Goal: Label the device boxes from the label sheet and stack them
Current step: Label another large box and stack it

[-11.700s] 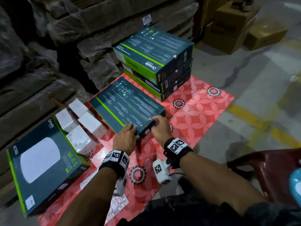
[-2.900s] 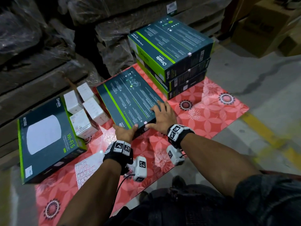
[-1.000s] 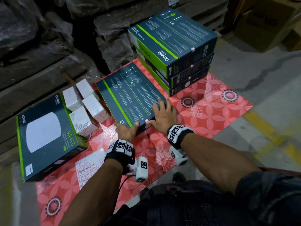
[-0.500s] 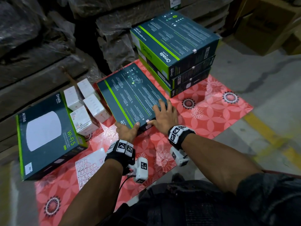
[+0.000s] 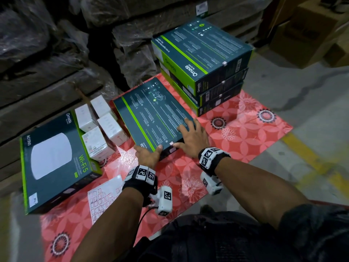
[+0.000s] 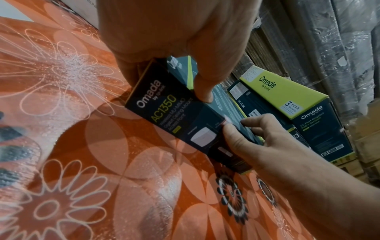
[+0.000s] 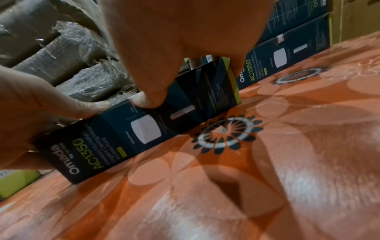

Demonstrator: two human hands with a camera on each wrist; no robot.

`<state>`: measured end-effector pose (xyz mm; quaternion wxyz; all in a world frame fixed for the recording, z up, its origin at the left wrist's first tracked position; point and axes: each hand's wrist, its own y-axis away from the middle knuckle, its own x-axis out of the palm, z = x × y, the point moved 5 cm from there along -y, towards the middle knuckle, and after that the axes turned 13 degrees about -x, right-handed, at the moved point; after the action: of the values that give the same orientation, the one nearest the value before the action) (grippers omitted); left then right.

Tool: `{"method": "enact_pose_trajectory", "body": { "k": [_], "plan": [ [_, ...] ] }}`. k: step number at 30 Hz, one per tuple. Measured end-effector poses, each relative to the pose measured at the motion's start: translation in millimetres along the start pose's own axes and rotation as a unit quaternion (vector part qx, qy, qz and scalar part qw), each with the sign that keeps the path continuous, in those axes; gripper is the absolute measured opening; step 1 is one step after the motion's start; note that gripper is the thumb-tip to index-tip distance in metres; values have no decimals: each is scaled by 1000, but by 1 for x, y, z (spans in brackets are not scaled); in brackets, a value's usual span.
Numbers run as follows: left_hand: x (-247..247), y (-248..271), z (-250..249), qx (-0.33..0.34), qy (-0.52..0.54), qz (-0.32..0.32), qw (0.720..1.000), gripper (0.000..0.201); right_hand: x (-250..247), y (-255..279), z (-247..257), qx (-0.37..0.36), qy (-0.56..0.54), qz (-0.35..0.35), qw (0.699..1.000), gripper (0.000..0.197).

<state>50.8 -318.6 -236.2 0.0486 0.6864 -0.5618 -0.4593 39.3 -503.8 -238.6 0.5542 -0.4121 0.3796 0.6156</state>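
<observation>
A red mat (image 5: 251,137) with flower shapes is lying on the floor, and everything is sitting on it. At the far side, a stack (image 5: 204,59) of three dark boxes with green edges is standing. The top one is showing white print and the word "Omada".

At the left, a big box (image 5: 51,159) is lying face up. It is showing a white rounded device and the words "Wi-Fi 5". Four small white boxes (image 5: 100,127) are sitting close together between it and the middle box.

The middle box (image 5: 153,118) is lying flat on the mat, near the person and just in front of the stack. It is dark blue-green with a bright green stripe along one side and lots of tiny white print on top. Its near side is reading "Omada AC1350" with a small picture of a white device.

The right hand (image 5: 190,138) is resting on the box's near right corner. Its fingers are lying spread on top, and its thumb is pressing on a little pale label (image 5: 171,143) at the edge.

The left hand (image 5: 147,155) is gripping the near left corner, with the thumb on top and the fingers curling under.

A white sheet (image 5: 103,200) of small labels is lying on the mat beside the left wrist.
</observation>
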Motion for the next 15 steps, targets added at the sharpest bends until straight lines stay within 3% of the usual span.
{"method": "enact_pose_trajectory", "body": {
  "k": [10,15],
  "plan": [
    [0,-1,0,-4,-7,4,1000,93,2,0,1,2,6,13,1000,76],
    [0,-2,0,-7,-6,3,1000,92,0,-2,8,24,20,4,999,68]
  ]
}}
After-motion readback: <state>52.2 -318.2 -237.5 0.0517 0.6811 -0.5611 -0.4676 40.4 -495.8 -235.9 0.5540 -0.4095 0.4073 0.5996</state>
